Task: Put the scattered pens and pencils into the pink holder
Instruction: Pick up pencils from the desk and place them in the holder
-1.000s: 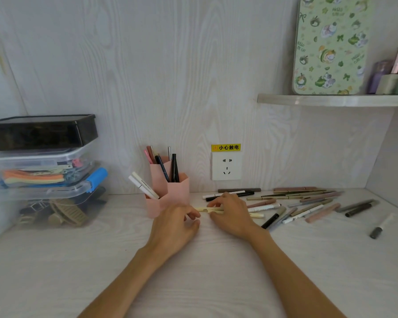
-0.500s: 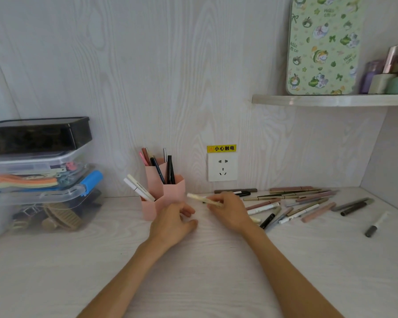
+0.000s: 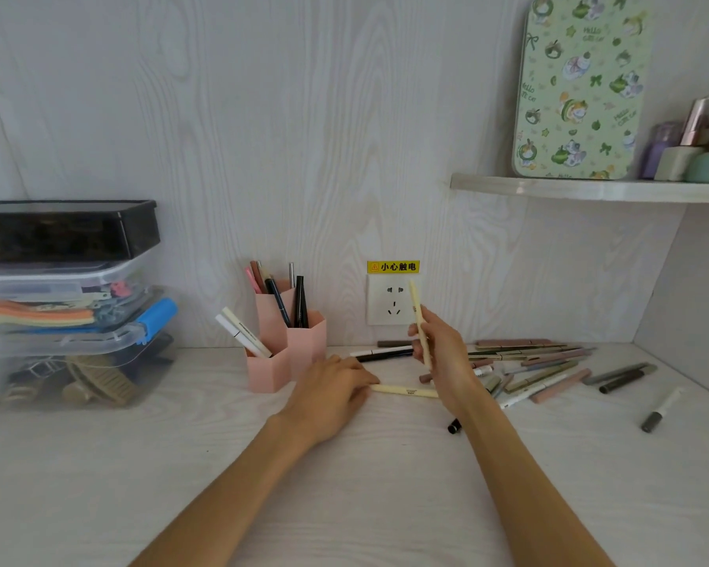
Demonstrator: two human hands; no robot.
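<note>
The pink holder stands by the back wall with three hexagonal cups; several pens stick out of it. My right hand is lifted off the desk, right of the holder, and grips a pale yellow pen nearly upright. My left hand lies flat on the desk in front of the holder, fingertips touching the end of a second pale yellow pen that lies on the desk. Several scattered pens lie to the right, plus a grey marker.
Stacked clear storage boxes with a black box on top stand at the left. A wall socket sits behind my right hand. A shelf at upper right carries a green tin and small bottles. A side wall closes the desk on the right.
My right hand picked one pale yellow pen off the desk, raised it and turned it from level to nearly upright. My left hand slid right to the other yellow pen's end.
</note>
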